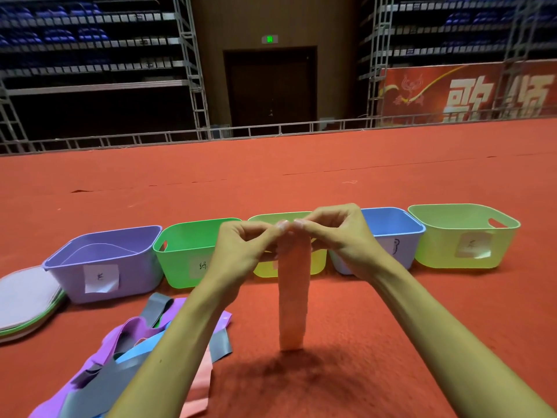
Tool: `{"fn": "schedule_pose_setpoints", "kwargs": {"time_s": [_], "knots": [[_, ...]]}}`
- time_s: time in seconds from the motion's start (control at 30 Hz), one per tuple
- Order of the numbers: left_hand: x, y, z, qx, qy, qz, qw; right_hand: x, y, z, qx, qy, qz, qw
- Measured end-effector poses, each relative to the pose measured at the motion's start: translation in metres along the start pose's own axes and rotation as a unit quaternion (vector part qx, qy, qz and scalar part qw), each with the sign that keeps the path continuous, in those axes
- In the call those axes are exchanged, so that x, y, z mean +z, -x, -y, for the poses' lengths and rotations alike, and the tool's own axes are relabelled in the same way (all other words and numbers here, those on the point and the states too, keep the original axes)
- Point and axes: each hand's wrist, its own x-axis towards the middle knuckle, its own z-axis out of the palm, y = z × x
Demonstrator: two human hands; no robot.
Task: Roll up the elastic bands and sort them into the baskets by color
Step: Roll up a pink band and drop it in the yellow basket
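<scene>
Head view: flat pink-orange elastic band [293,297], hanging limp.
Grip: left hand [241,248] and right hand [340,236] pinch its top edge.
Handling: probably light, floppy, slightly tacky; roll from the top.

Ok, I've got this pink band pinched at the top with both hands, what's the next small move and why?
Probably start curling the top edge over on itself. The left hand and right hand both pinch the pink band at its upper end, and it hangs straight and unrolled, so rolling looks not yet begun.
</scene>
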Motion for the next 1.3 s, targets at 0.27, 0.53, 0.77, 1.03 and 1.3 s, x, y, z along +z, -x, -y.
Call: {"fn": "schedule_pose_setpoints", "kwargs": {"time_s": [0.27, 0.53, 0.77, 1.03, 1.3], "knots": [[-0.001, -0.002, -0.007, 0.005, 0.027, 0.019, 0.999, -0.001, 0.006, 0.008, 0.003, -0.051, 0.008, 0.999], [0.002, 0.0, -0.012, 0.012, 0.051, 0.01, 0.999, 0.004, 0.012, 0.012, 0.011, -0.096, -0.013, 0.995], [0.013, 0.006, -0.011, 0.03, 0.09, -0.027, 0.995, 0.017, 0.016, 0.015, 0.02, -0.132, -0.047, 0.99], [0.015, 0.01, -0.01, 0.017, 0.139, -0.006, 0.99, 0.026, 0.022, 0.018, 0.014, -0.16, -0.088, 0.983], [0.017, 0.01, -0.012, -0.018, 0.114, -0.027, 0.993, 0.028, 0.024, 0.016, 0.0, -0.168, -0.104, 0.98]]}}
